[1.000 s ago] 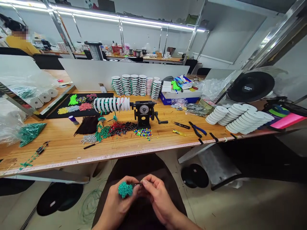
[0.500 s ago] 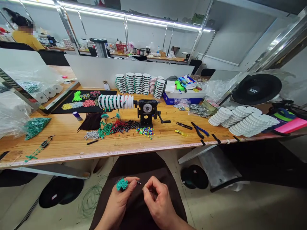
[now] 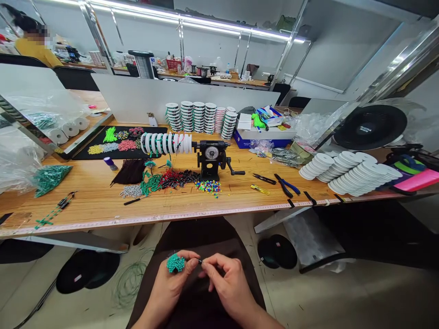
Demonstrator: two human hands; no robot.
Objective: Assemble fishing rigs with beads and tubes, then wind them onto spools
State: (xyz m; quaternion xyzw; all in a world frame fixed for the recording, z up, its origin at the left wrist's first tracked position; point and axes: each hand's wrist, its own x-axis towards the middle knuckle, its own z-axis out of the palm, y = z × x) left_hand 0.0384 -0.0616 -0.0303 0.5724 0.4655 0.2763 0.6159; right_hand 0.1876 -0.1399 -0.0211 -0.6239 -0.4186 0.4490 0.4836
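The left hand [image 3: 171, 287] is closed around a teal bunch [image 3: 176, 263], its beady heads showing above the fist. Thumb and forefinger of the same grip pinch a small dark piece [image 3: 200, 261] at the right of the bunch. The right hand [image 3: 229, 279] meets it there: its grip is nearly closed, thumb and forefinger on the right end of the dark piece, the other fingers loosely curled. Both hands are over the dark lap [image 3: 202, 233], on the near side of the worktop [image 3: 192, 208].

At the middle of the worktop stands a black winder [image 3: 211, 161] with a crank on its right; white spools [image 3: 166, 144] are lined up on its shaft, to the left. Just in front of the winder lie coloured beads [image 3: 208, 187]. Left of these are red and black pieces [image 3: 178, 179], then green pieces [image 3: 151, 184] and grey pieces [image 3: 131, 190].

To the right of the winder lie a yellow tool [image 3: 260, 189] and pliers [image 3: 287, 185], with white discs [image 3: 363, 176] in stacks farther right. Behind the winder stand more stacks [image 3: 199, 116], near a blue box [image 3: 242, 140]. At the far left, beyond the worktop, is a person in yellow [image 3: 36, 51].
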